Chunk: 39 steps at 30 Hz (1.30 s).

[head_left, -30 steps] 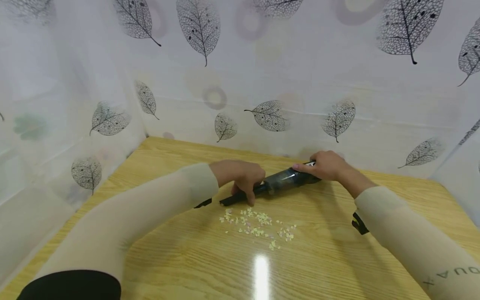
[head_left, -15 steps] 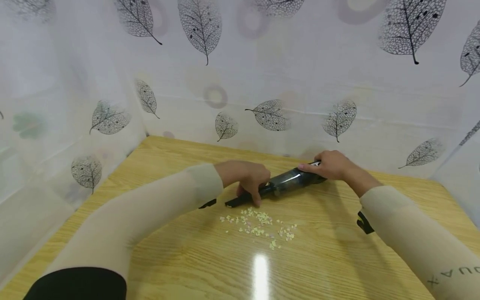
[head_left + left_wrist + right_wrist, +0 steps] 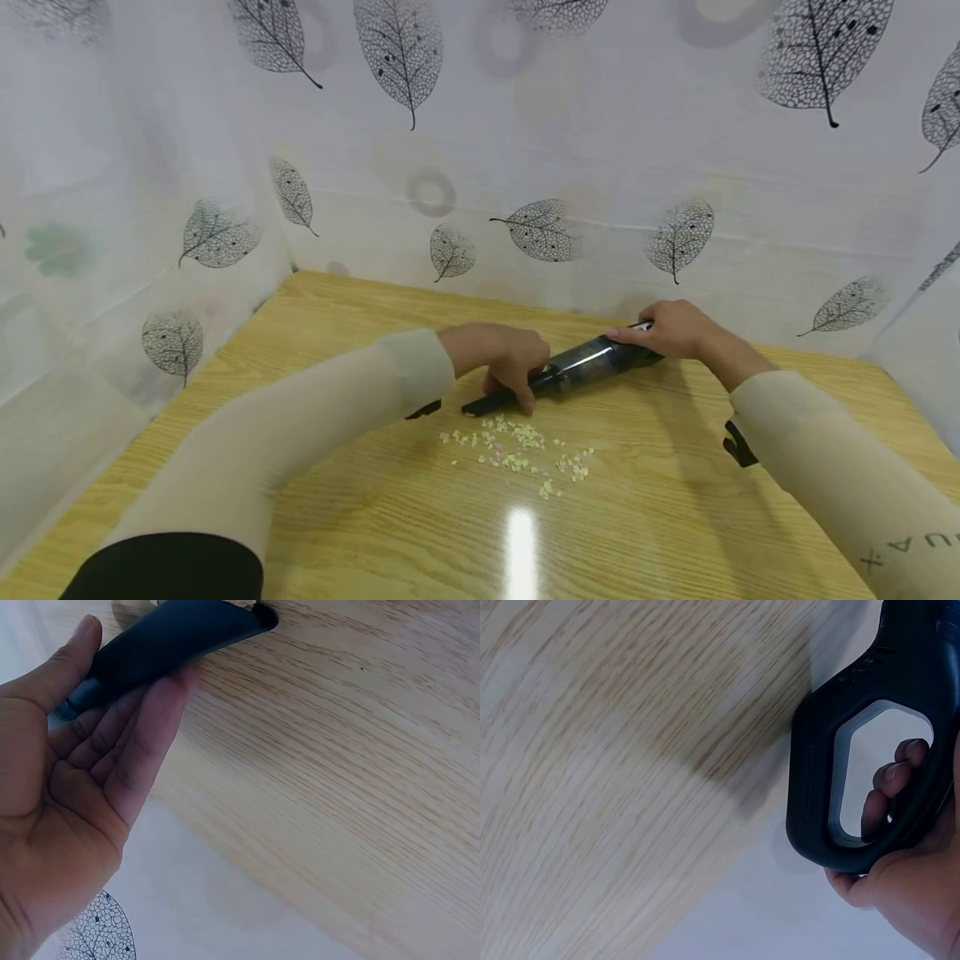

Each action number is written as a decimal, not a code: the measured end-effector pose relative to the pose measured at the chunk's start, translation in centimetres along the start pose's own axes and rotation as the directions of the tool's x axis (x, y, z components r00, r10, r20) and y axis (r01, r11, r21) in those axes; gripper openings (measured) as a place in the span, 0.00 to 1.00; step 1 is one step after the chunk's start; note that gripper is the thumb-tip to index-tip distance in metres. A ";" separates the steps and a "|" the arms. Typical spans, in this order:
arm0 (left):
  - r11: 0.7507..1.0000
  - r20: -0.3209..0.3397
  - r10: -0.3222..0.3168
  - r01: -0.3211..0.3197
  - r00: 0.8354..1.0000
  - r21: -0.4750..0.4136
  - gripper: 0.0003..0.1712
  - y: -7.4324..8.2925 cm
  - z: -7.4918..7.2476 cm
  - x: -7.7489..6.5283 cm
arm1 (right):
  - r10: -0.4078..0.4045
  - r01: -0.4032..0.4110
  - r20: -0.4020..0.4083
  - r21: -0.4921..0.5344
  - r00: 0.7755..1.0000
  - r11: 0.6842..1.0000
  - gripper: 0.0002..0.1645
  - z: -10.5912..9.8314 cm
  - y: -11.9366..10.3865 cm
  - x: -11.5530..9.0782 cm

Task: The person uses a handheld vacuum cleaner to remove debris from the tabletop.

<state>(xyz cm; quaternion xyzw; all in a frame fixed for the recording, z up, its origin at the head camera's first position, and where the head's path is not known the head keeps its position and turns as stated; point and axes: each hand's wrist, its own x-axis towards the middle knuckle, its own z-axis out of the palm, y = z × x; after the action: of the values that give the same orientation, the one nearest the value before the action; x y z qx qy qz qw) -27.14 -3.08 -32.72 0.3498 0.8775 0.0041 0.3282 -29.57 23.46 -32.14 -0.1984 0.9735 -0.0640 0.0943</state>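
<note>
A black handheld vacuum cleaner (image 3: 592, 358) with a dark see-through body slants over the table, its narrow nozzle (image 3: 483, 406) pointing down to the left. My left hand (image 3: 517, 358) holds that nozzle, thumb on one side and fingers on the other, as the left wrist view shows. Pale scraps (image 3: 240, 603) show at the nozzle's mouth. My right hand (image 3: 675, 329) grips the loop handle (image 3: 810, 795), with fingertips curled through its opening in the right wrist view. Small pale yellow and pinkish paper bits (image 3: 513, 461) lie scattered just in front of the nozzle.
The wood-grain table (image 3: 360, 517) reaches back to a white curtain (image 3: 510, 150) printed with dark leaves, which also stands along both sides. A bright light reflection lies on the table's near part.
Both hands and the vacuum cleaner have shifted a little to the right, its nozzle tip sliding along the back of the paper bits. A few bits at the back left no longer show.
</note>
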 end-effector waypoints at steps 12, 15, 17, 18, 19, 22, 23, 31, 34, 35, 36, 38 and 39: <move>1.000 -0.038 0.020 -0.020 0.999 0.000 0.23 0.5 0.1 0.5 | 0.008 -0.008 0.004 -0.015 1.000 1.000 0.49 -0.2 0.9 -0.4; 1.000 -0.045 0.027 -0.026 0.999 0.008 0.23 0.6 0.2 0.6 | 0.008 -0.008 0.002 -0.012 1.000 1.000 0.49 -0.2 1.2 -0.5; 1.000 -0.052 0.030 -0.030 0.998 0.010 0.23 0.6 0.3 0.7 | 0.010 -0.010 0.000 -0.007 1.000 1.000 0.50 -0.2 1.4 -0.5; 0.999 -0.055 0.031 -0.031 0.998 0.014 0.23 0.7 0.3 0.7 | 0.008 -0.008 -0.004 -0.006 1.000 1.000 0.50 -0.2 1.5 -0.5; 0.999 -0.057 0.032 -0.032 0.998 0.013 0.23 0.7 0.3 0.7 | 0.013 -0.013 -0.003 -0.004 1.000 1.000 0.50 -0.2 1.6 -0.5; 0.999 -0.065 0.037 -0.037 0.997 0.008 0.23 0.9 0.3 0.8 | 0.015 -0.015 -0.004 -0.002 1.000 1.000 0.50 -0.2 1.8 -0.6; 0.999 -0.068 0.039 -0.038 0.997 0.012 0.23 1.0 0.3 0.8 | 0.014 -0.014 -0.001 -0.004 1.000 1.000 0.50 -0.2 1.9 -0.6; 0.999 -0.078 0.048 -0.048 0.996 0.003 0.24 1.5 0.3 1.1 | 0.012 -0.012 0.013 -0.010 1.000 1.000 0.46 -0.5 2.3 -1.0; 0.999 -0.079 0.050 -0.049 0.996 0.009 0.24 1.7 0.4 1.2 | 0.011 -0.010 0.011 -0.011 1.000 1.000 0.45 -0.5 2.5 -1.0; 0.999 -0.082 0.048 -0.048 0.995 0.005 0.24 1.7 0.4 1.3 | 0.008 -0.008 0.008 -0.013 1.000 1.000 0.44 -0.4 2.6 -1.0; 0.999 -0.082 0.049 -0.048 0.995 0.006 0.24 1.8 0.4 1.3 | 0.007 -0.007 0.004 -0.014 1.000 1.000 0.43 -0.4 2.7 -0.9; 0.999 -0.081 0.049 -0.049 0.995 0.008 0.24 1.9 0.4 1.4 | 0.002 -0.002 -0.001 -0.017 1.000 1.000 0.43 -0.3 2.9 -1.0; 0.999 -0.084 0.049 -0.049 0.995 0.006 0.24 1.9 0.4 1.5 | 0.001 -0.001 0.000 -0.018 1.000 1.000 0.43 -0.3 3.0 -1.0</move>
<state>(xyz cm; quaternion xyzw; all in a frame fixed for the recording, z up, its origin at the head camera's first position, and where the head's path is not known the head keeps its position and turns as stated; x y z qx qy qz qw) -26.52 -0.81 -33.43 0.3715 0.8817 0.0252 0.2898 -29.82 26.59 -32.13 -0.1987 0.9741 -0.0554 0.0925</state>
